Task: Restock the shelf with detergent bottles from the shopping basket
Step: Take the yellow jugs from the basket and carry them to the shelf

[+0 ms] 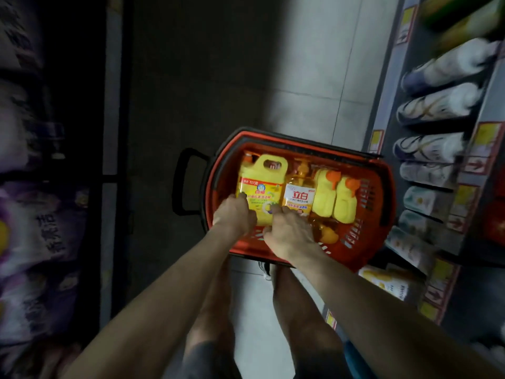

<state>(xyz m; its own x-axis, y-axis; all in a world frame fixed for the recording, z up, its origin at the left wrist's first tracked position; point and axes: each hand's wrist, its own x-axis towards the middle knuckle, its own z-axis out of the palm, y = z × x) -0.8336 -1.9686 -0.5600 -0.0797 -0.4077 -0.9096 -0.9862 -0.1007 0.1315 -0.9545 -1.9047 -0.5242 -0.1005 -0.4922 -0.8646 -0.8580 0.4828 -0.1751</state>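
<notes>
Closest, two bare legs (pixel 297 310) on the pale floor (pixel 300 77), with both arms stretched down past them.

A bit farther, left hand (pixel 235 217) on the near left corner of the big yellow jug (pixel 259 187), fingers bent round its side and kept close together. Then right hand (pixel 289 233) on the near right corner, fingertips tucked down between the jug and the orange-label bottle (pixel 299 199), thumb sticking out to the left. Cannot see the tips that go under.

Jug down inside the red basket (pixel 367 192), on its left side, lying flat with the label up. Long way: near to far. Bottom end near, by the hands; handle and orange cap (pixel 247 158) pointing far.

Right of the jug, side by side: the orange-label bottle, then two small yellow bottles (pixel 334 201), caps pointing far too.

Basket on the floor, just beside the shelf (pixel 393 77) on the right, with rows of white bottles (pixel 437 103) on it, all blurry.

What could go wrong, as a guess: looks big, heavy and smooth, and held only at the bottom end, so may slip on the way up and drop back onto the other bottles. Might dip at the far end and catch on the basket rim. Could also drag the next bottle along, with fingers squeezed in beside it.
</notes>
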